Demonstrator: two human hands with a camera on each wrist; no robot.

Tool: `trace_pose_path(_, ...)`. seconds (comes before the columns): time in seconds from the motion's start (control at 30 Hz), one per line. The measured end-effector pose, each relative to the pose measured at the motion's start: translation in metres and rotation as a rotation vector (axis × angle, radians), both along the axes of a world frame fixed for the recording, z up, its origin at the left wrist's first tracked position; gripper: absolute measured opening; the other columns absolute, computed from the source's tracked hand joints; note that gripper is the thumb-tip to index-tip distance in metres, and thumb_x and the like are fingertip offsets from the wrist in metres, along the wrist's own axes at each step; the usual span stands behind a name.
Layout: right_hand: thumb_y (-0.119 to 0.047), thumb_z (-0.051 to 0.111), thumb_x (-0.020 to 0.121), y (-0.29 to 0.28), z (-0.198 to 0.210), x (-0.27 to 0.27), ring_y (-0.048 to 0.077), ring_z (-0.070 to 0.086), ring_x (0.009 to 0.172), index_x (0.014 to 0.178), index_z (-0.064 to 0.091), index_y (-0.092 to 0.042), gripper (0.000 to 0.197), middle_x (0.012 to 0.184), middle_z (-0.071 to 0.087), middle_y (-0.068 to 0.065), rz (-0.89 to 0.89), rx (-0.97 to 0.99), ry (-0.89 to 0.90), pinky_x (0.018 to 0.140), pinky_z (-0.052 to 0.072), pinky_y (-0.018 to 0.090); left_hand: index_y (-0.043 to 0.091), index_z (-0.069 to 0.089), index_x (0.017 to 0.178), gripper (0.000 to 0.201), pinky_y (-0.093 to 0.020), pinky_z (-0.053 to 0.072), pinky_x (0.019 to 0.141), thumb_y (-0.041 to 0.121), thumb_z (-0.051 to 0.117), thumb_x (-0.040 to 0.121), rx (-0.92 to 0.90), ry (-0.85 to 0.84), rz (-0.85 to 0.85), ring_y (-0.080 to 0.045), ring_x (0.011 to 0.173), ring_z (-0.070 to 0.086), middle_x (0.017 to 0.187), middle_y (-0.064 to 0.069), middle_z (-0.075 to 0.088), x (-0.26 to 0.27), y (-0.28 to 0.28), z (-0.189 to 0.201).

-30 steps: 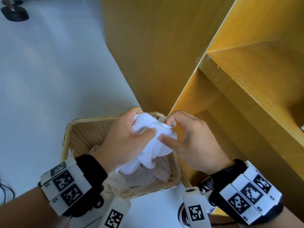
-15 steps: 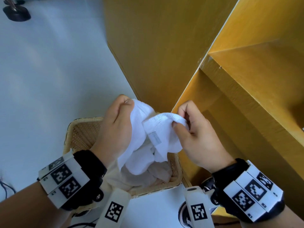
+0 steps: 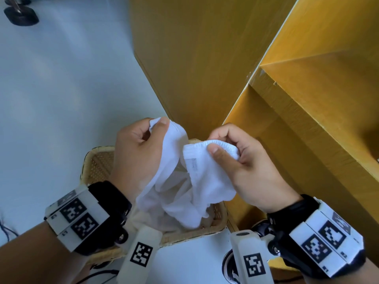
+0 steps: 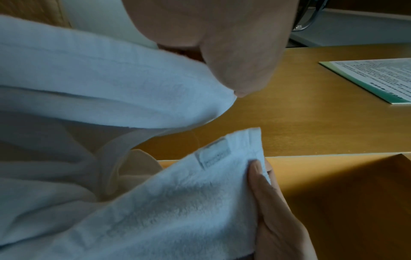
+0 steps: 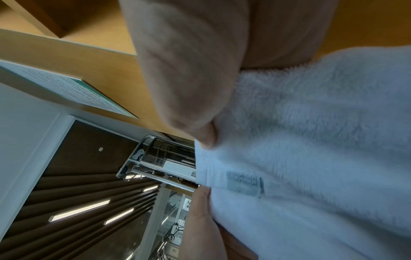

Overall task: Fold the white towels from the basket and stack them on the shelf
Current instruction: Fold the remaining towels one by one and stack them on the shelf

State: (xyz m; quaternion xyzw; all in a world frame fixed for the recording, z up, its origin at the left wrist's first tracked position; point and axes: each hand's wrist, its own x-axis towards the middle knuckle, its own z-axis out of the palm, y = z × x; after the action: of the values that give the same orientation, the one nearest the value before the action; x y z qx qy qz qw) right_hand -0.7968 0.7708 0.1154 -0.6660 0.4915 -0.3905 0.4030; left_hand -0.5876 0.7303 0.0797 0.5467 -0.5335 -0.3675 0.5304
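A white towel [image 3: 202, 181] hangs crumpled above the woven basket [image 3: 96, 162], lifted between both hands. My left hand [image 3: 141, 148] pinches one hemmed edge between thumb and fingers. My right hand [image 3: 235, 152] pinches another edge beside the small sewn label [image 3: 192, 163]. In the left wrist view the towel [image 4: 155, 211] fills the frame, with the right hand's fingers [image 4: 258, 177] on its corner. Seen from the right wrist, the towel [image 5: 311, 140] lies under my thumb [image 5: 189, 88]. The wooden shelf [image 3: 320, 103] stands to the right. More cloth lies in the basket under the towel.
The shelf unit's tall side panel [image 3: 194, 58] rises just behind the basket. A printed sheet [image 4: 373, 79] lies on a shelf board. A black stand base [image 3: 20, 16] sits on the pale floor at far left. Cables trail at the bottom left.
Both hands have lifted the towel up out of the basket and drawn apart, spreading its top edge. The label has come into sight.
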Motion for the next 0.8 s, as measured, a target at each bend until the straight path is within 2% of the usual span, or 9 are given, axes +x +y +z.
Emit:
trace_pose_path(0.07, -0.022, 0.057, 0.106, 0.001, 0.002, 0.001, 0.036, 0.050, 0.076, 0.099, 0.061, -0.013, 0.012, 0.088, 0.056, 0.019, 0.003, 0.007, -0.016, 0.064, 0.042, 0.036, 0.001, 0.034, 0.066, 0.056, -0.030, 0.022, 0.053, 0.028, 0.062, 0.106, 0.031, 0.015, -0.036, -0.013, 0.060, 0.022, 0.064, -0.001, 0.023, -0.002, 0.000, -0.003)
trace_pose_path(0.17, -0.022, 0.061, 0.104, 0.002, 0.003, 0.005, 0.032, 0.053, 0.076, 0.099, 0.064, -0.011, 0.012, 0.090, 0.059, 0.024, -0.023, 0.028, -0.105, 0.067, 0.045, 0.039, 0.000, 0.039, 0.068, 0.060, -0.029, 0.021, 0.053, 0.042, 0.064, 0.103, 0.100, 0.088, -0.091, -0.014, 0.059, 0.024, 0.063, 0.001, 0.025, -0.005, 0.001, -0.009)
trace_pose_path(0.27, -0.017, 0.066, 0.103, 0.001, 0.002, 0.009, 0.025, 0.063, 0.084, 0.101, 0.070, -0.008, 0.010, 0.095, 0.069, 0.018, -0.076, 0.071, -0.219, 0.072, 0.053, 0.041, -0.002, 0.071, 0.090, 0.064, -0.034, 0.039, 0.066, 0.062, 0.064, 0.090, 0.216, 0.217, -0.225, -0.019, 0.068, 0.046, 0.067, -0.018, 0.055, -0.009, 0.004, -0.012)
trace_pose_path(0.33, -0.015, 0.068, 0.103, 0.001, 0.001, 0.010, 0.020, 0.067, 0.087, 0.102, 0.071, -0.006, 0.009, 0.096, 0.073, 0.013, -0.106, 0.114, -0.273, 0.075, 0.056, 0.037, 0.011, 0.081, 0.099, 0.048, -0.042, 0.050, 0.079, 0.056, 0.065, 0.095, 0.266, 0.325, -0.312, -0.023, 0.081, 0.060, 0.090, -0.032, 0.070, -0.014, 0.008, -0.011)
trace_pose_path(0.43, -0.014, 0.069, 0.101, -0.001, 0.000, 0.012, 0.020, 0.066, 0.086, 0.101, 0.070, -0.005, 0.010, 0.095, 0.073, 0.013, -0.153, 0.135, -0.300, 0.075, 0.055, 0.037, 0.019, 0.084, 0.102, 0.031, -0.034, 0.056, 0.079, 0.035, 0.057, 0.105, 0.308, 0.476, -0.393, -0.020, 0.084, 0.066, 0.091, -0.016, 0.074, -0.020, 0.013, -0.006)
trace_pose_path(0.5, -0.013, 0.070, 0.101, -0.002, 0.000, 0.014, 0.019, 0.064, 0.083, 0.099, 0.070, -0.005, 0.009, 0.091, 0.071, 0.009, -0.190, 0.114, -0.283, 0.073, 0.054, 0.035, 0.014, 0.082, 0.105, 0.029, -0.041, 0.051, 0.085, 0.024, 0.055, 0.108, 0.332, 0.536, -0.422, -0.027, 0.091, 0.063, 0.100, -0.018, 0.071, -0.021, 0.014, -0.004)
trace_pose_path(0.6, -0.013, 0.073, 0.099, -0.001, -0.001, 0.017, 0.017, 0.064, 0.080, 0.095, 0.070, -0.008, 0.007, 0.089, 0.071, 0.010, -0.249, 0.088, -0.225, 0.071, 0.054, 0.036, 0.009, 0.081, 0.107, 0.029, -0.045, 0.044, 0.087, 0.030, 0.063, 0.100, 0.349, 0.602, -0.460, -0.031, 0.097, 0.059, 0.108, -0.024, 0.070, -0.019, 0.015, -0.001)
trace_pose_path(0.7, -0.012, 0.074, 0.098, 0.000, -0.002, 0.019, 0.019, 0.064, 0.077, 0.092, 0.070, -0.010, 0.007, 0.089, 0.071, 0.011, -0.297, 0.065, -0.169, 0.067, 0.054, 0.035, 0.013, 0.083, 0.108, 0.034, -0.042, 0.049, 0.086, 0.035, 0.060, 0.097, 0.318, 0.595, -0.460, -0.031, 0.097, 0.065, 0.117, -0.035, 0.071, -0.019, 0.015, 0.000)
trace_pose_path(0.8, -0.013, 0.074, 0.098, 0.000, -0.002, 0.020, 0.028, 0.067, 0.079, 0.092, 0.070, -0.012, 0.008, 0.091, 0.072, 0.012, -0.331, 0.067, -0.165, 0.068, 0.056, 0.041, 0.016, 0.084, 0.106, 0.034, -0.046, 0.053, 0.089, 0.034, 0.057, 0.098, 0.278, 0.569, -0.466, -0.031, 0.096, 0.067, 0.116, -0.034, 0.070, -0.020, 0.016, -0.002)
